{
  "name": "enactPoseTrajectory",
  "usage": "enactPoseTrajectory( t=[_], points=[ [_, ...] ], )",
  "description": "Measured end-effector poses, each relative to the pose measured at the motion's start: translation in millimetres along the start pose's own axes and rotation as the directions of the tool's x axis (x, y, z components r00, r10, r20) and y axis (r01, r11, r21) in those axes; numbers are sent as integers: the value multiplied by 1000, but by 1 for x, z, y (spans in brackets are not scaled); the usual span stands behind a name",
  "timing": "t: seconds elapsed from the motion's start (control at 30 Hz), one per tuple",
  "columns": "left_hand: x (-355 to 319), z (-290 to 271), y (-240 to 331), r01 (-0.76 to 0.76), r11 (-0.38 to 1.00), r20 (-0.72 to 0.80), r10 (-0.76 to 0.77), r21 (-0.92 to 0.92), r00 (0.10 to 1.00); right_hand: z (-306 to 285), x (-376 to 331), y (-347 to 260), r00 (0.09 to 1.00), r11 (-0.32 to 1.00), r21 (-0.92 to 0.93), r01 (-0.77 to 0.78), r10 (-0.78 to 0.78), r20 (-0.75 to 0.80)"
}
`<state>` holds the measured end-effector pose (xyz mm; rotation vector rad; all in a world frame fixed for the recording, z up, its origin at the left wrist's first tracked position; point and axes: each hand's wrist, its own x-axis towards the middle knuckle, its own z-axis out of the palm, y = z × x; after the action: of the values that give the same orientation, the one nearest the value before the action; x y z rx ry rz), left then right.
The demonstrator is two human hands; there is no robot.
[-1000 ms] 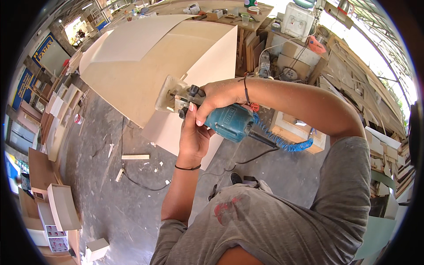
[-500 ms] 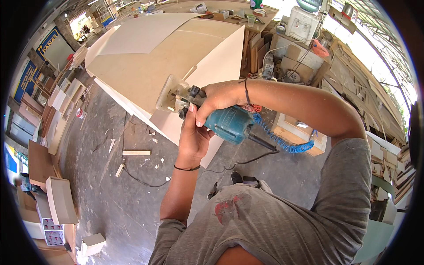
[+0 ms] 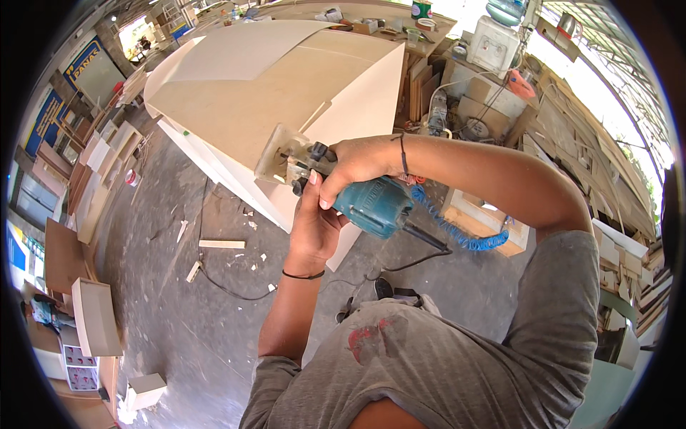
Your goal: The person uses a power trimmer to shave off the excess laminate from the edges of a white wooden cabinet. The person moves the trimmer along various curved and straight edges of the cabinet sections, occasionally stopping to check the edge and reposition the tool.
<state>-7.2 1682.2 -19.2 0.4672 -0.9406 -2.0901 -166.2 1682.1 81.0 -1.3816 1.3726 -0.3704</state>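
Note:
A teal hand-held trimmer router [image 3: 375,206] with a clear square base [image 3: 280,154] rests against the near corner of a large pale board cabinet [image 3: 286,93]. My right hand [image 3: 357,163] grips the tool's black upper body from above. My left hand [image 3: 313,225] holds the tool from below, fingers wrapped around its front. A blue coiled sleeve [image 3: 457,232] and a black cord trail from the tool's rear to the right.
The grey concrete floor [image 3: 179,314] holds wood offcuts [image 3: 221,244] and a black cable. Stacked boards and small boxes [image 3: 93,314] line the left. A cluttered bench with a white water dispenser [image 3: 493,46] and timber piles stands at the back and right.
The cabinet and tool sit slightly further right and lower in the view as my head shifted. Both hands keep the same grip on the router.

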Motion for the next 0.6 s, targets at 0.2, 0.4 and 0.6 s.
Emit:
enactPoseTrajectory(
  t=[0.2,0.4,0.6],
  points=[
    [-7,-5,1,22,1000,6,-22,-10,1000,5,1,-2,1000,999,-39,-15,16,8],
    [-17,-8,4,27,999,-24,-28,-17,999,15,6,-3,1000,1000,14,-1,0,16],
    [-29,-10,6,14,998,-50,-17,-54,999,26,6,-6,999,999,36,36,-37,29]
  ],
)
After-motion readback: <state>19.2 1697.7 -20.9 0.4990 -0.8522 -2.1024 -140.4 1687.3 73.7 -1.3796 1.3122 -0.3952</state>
